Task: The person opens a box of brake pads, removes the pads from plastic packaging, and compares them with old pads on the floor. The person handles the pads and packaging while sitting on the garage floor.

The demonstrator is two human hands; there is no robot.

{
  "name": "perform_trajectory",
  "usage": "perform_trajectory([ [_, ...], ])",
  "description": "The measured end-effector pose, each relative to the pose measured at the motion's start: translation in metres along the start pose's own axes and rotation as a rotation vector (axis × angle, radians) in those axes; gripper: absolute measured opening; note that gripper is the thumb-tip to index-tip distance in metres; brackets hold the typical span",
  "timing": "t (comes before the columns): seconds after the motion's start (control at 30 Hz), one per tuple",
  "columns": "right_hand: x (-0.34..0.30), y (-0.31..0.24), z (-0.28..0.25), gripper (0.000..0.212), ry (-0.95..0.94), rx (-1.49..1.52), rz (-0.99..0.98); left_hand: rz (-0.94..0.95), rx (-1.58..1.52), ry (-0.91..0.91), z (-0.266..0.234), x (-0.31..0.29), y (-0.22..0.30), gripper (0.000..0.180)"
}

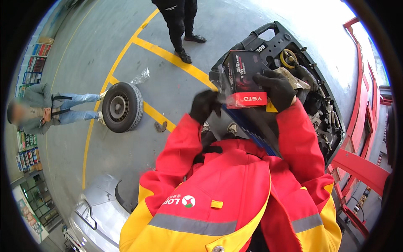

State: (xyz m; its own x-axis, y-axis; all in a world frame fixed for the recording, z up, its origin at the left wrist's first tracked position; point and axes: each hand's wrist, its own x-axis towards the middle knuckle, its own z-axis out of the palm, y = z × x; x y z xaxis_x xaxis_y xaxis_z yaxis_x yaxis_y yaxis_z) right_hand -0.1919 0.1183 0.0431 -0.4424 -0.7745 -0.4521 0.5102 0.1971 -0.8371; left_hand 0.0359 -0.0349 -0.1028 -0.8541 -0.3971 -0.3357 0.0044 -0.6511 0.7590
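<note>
A black and red cardboard box (pixel 243 73) is tilted over the near left end of a black tool cart (pixel 256 40). Clear plastic wrap (pixel 223 82) hangs loose along the box's left side. My right hand (pixel 277 89), in a black glove, is closed on the box's right side. My left hand (pixel 204 106), gloved in black too, is at the wrap's lower left edge, its fingers curled and slightly blurred. They seem to pinch the wrap, though the contact is partly hidden.
Tools and rags (pixel 308 77) fill the cart top. A wheel with a tyre (pixel 133 107) is on the floor to the left, near a standing person (pixel 63 110). Another person (pixel 178 23) stands ahead. A silver car (pixel 100 214) is at lower left; red lift framing (pixel 359 168) is at right.
</note>
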Motion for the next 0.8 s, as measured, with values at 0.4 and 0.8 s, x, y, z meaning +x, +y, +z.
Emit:
perform_trajectory([
  [0.4,-0.013,0.010,-0.026,0.028,0.014,0.065,-0.128,0.648,1.324,0.515,0.000,-0.045,0.027,0.023],
  [0.8,-0.021,-0.005,-0.074,0.025,0.222,-0.333,-0.439,0.894,0.790,0.682,0.015,0.000,0.073,0.013],
])
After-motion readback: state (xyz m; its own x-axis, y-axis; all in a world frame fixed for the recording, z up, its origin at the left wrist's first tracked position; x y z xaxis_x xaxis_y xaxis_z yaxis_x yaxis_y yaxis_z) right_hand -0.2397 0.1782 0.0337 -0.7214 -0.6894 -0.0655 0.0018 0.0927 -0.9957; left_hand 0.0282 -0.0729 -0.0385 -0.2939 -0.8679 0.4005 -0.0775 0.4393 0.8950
